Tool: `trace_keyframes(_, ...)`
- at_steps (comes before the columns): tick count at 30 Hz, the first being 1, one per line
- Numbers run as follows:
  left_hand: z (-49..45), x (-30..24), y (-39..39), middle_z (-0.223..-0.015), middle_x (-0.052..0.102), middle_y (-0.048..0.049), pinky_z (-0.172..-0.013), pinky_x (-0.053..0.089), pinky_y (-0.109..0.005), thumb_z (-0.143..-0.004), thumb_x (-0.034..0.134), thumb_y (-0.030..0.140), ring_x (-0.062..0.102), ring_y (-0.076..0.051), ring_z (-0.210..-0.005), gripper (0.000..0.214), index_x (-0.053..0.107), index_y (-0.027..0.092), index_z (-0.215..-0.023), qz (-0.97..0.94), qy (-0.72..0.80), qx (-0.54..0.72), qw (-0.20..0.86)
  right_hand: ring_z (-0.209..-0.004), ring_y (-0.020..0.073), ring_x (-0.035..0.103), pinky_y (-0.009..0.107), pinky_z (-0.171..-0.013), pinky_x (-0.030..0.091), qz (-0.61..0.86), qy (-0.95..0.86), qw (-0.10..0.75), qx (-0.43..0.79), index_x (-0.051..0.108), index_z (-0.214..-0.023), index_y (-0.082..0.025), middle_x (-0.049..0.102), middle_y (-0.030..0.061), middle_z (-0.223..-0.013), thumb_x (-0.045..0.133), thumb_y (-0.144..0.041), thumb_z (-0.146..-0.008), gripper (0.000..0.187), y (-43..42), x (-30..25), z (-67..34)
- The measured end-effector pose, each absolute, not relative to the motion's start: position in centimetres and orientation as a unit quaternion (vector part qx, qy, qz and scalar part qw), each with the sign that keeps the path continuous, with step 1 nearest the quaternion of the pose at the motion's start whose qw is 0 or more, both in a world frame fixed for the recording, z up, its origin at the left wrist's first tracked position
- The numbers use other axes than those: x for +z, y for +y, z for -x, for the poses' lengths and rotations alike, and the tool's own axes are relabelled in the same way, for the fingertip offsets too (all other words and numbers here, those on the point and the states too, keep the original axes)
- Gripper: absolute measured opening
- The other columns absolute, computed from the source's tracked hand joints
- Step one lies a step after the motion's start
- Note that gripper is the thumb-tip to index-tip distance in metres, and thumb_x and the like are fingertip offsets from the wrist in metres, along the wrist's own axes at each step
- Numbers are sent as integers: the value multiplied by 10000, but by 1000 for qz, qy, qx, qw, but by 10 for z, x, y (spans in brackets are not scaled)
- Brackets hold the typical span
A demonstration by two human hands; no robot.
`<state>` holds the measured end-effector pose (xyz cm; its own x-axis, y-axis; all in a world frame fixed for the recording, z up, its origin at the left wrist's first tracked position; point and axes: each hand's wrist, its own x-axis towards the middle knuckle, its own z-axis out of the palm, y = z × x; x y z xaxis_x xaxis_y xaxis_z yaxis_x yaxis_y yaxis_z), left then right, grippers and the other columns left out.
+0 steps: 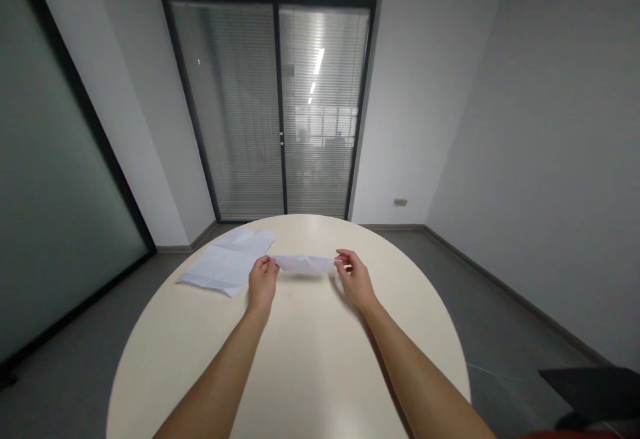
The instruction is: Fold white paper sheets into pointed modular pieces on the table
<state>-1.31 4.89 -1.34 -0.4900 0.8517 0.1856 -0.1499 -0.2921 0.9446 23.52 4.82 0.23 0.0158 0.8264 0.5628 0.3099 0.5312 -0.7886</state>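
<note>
Between my two hands a folded piece of white paper [305,264] is stretched out, a little above the tabletop. My left hand [263,282] pinches its left end. At the right end, the thumb and finger of my right hand [354,278] are closed on it, the other fingers curled loosely. Creases run across the paper, and its shadow falls on the table below. A larger creased sheet of white paper [225,262] lies flat on the table, left of my left hand and partly behind it.
The round cream table [300,372] reaches out in front of me. Beyond it stand a glass door with blinds [320,159] and a wall with a socket [401,202]. A frosted glass panel [55,179] is at left. Part of a black chair [595,392] shows at lower right.
</note>
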Motion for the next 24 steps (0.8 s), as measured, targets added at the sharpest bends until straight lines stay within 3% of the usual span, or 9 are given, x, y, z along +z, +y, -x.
trace_keyframes(7, 9, -12, 47, -847, 714, -45, -810, 542, -311, -754, 709, 491, 690, -163, -808, 394, 594, 180, -967, -373, 473, 716, 353, -934, 209, 627, 345, -783, 516, 436, -695, 530, 215, 681, -1171, -199, 669, 92, -1063, 486, -350, -958, 326, 51, -1, -238)
trace_keyframes(11, 4, -10, 43, -971, 740, -92, -878, 538, -343, -777, 709, 499, 703, -194, -915, 398, 601, 181, -990, -410, 466, 706, 341, -1009, 225, 614, 412, -932, 496, 435, -742, 482, 166, 659, -1230, -194, 660, 101, -1103, 508, -260, -921, 350, 45, 2, -238)
trace_keyframes(14, -3, -5, 38, -1097, 735, -135, -910, 541, -374, -791, 700, 505, 703, -215, -982, 390, 589, 184, -982, -426, 449, 701, 355, -1194, 270, 556, 466, -1070, 420, 425, -779, 445, 117, 583, -1340, -196, 625, 122, -1289, 655, -296, -851, 505, 37, 8, -235)
trace_keyframes(18, -12, 0, 33, -1102, 732, -136, -972, 523, -401, -802, 691, 503, 697, -222, -1021, 373, 588, 184, -967, -449, 431, 702, 345, -1332, 313, 466, 499, -1138, 352, 418, -813, 397, 78, 474, -1454, -194, 532, 134, -1460, 808, -384, -740, 810, 27, 15, -230)
trace_keyframes(24, -18, -1, 31, -1083, 728, -117, -962, 522, -388, -831, 660, 461, 691, -209, -999, 306, 587, 193, -960, -484, 424, 682, 346, -1333, 313, 475, 475, -1139, 355, 423, -825, 370, 61, 445, -1482, -171, 523, 147, -1476, 824, -373, -725, 870, 26, 15, -227)
